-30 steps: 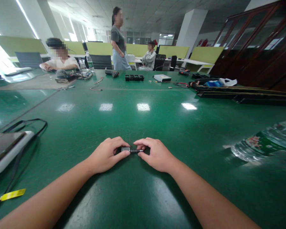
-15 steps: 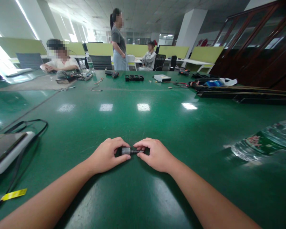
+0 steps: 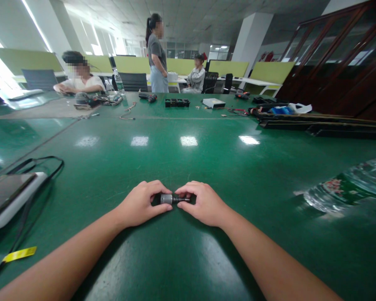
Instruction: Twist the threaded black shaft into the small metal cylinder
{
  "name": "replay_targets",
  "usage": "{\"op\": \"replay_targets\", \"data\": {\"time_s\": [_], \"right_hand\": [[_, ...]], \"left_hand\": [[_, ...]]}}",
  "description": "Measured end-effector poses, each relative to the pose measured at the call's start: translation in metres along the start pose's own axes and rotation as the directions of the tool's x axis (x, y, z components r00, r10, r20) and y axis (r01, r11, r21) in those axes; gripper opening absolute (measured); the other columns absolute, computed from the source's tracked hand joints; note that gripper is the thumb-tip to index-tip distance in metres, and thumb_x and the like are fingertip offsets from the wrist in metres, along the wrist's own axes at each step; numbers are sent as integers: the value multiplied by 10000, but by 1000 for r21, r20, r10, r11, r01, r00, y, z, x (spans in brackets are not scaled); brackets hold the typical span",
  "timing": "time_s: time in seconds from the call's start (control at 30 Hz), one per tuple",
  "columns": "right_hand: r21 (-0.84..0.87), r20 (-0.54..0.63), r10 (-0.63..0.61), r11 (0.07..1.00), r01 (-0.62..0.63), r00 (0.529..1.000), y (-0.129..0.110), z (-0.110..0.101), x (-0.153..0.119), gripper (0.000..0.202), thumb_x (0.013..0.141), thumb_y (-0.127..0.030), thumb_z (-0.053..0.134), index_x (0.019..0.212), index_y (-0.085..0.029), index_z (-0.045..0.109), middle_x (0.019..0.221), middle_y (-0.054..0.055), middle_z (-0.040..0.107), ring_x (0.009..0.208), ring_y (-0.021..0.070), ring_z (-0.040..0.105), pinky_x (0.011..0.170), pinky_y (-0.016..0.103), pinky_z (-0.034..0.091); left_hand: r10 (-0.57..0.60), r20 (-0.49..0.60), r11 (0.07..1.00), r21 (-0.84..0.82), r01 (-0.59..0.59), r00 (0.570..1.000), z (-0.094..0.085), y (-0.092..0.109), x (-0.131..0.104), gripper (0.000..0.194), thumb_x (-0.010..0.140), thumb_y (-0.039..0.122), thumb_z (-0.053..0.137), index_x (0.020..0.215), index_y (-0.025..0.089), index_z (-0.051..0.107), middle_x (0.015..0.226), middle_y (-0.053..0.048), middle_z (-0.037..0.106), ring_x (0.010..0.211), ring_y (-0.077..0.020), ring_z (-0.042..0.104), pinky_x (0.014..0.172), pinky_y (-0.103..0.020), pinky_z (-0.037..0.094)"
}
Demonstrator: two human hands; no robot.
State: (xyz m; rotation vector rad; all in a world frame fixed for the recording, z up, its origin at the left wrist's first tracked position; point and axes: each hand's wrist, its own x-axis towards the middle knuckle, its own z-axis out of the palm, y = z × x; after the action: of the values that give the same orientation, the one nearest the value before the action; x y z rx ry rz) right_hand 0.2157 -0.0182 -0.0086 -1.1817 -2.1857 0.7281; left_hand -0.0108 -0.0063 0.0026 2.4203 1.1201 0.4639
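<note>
Just above the green table (image 3: 188,167) lies a small grey metal cylinder (image 3: 166,199), with a dark ridged shaft (image 3: 179,200) sticking out to the right. It looks like a small motor or drive part, but I cannot tell its exact kind. My left hand (image 3: 144,202) is closed around the cylinder, thumb in front and fingers behind. Thumb and fingers of my right hand (image 3: 203,202) close about the shaft from the other side; its thin tip shows between them. The fingers' undersides are hidden.
A phone-like device (image 3: 12,194) with a black cord lies at left. On the right a plastic water bottle (image 3: 347,188) rests on its side. Along the far side stand a black slotted part (image 3: 177,103), a white box (image 3: 213,103) and a drill (image 3: 148,97). Several people are beyond.
The thumb of my right hand has slid slightly left along the shaft, and the part has shifted a touch to the right. My left hand keeps its grip.
</note>
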Motion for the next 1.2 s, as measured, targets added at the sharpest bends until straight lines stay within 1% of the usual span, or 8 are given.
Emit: {"op": "replay_targets", "data": {"time_s": [0.27, 0.47, 0.63, 0.8, 1.0, 1.2], "right_hand": [[-24, -2, -18, 1000, 18, 1000, -1, 2, 1, 189, 778, -169, 721, 960, -219, 731, 872, 8, 716, 814, 159, 591, 747, 295, 420], [-38, -7, -43, 998, 43, 999, 0, 3, 2, 152, 795, -177, 718, 934, -229, 753, 868, 9, 731, 816, 159, 601, 764, 300, 420], [-32, -7, -48, 998, 48, 999, 1, 3, 2, 153, 794, -174, 710, 928, -233, 754, 852, 5, 730, 801, 158, 599, 753, 294, 427], [-45, -7, -51, 998, 50, 999, 1, 3, 2, 152, 788, -165, 703, 919, -227, 748, 839, 6, 721, 794, 158, 590, 746, 295, 427], [-45, -5, -42, 998, 42, 999, 1, 1, 2, 161, 769, -138, 700, 903, -218, 742, 835, 12, 714, 798, 162, 589, 747, 295, 437], [-31, 7, -34, 999, 34, 999, 0, -1, 1, 156, 764, -122, 692, 883, -213, 736, 818, 11, 701, 784, 157, 588, 736, 289, 441]], "left_hand": [[-5, -4, 1000, 9, 5, 1000, 0, 1, 0, 270, 839, 411, 695, 1029, 221, 676, 926, -17, 687, 814, -181, 627, 743, -291, 408], [-12, -16, 999, 34, 13, 1000, 1, 1, 0, 270, 838, 414, 693, 1025, 221, 682, 900, -12, 681, 751, -166, 609, 713, -280, 414], [-8, -8, 1000, 28, 8, 1000, 0, 1, 0, 270, 857, 428, 669, 1028, 219, 677, 906, -17, 681, 757, -167, 608, 714, -285, 416], [-2, -19, 1000, 19, 2, 1000, 0, 1, 0, 267, 858, 432, 667, 1020, 220, 678, 921, -17, 684, 805, -173, 626, 739, -287, 429], [4, -29, 999, 36, -3, 1000, 1, 0, 0, 277, 851, 449, 667, 1001, 217, 685, 899, -17, 682, 752, -163, 614, 722, -285, 432], [7, -19, 999, 36, -6, 1000, 0, 1, 0, 272, 858, 445, 661, 1008, 219, 681, 911, -20, 683, 769, -169, 615, 730, -288, 432]]}}
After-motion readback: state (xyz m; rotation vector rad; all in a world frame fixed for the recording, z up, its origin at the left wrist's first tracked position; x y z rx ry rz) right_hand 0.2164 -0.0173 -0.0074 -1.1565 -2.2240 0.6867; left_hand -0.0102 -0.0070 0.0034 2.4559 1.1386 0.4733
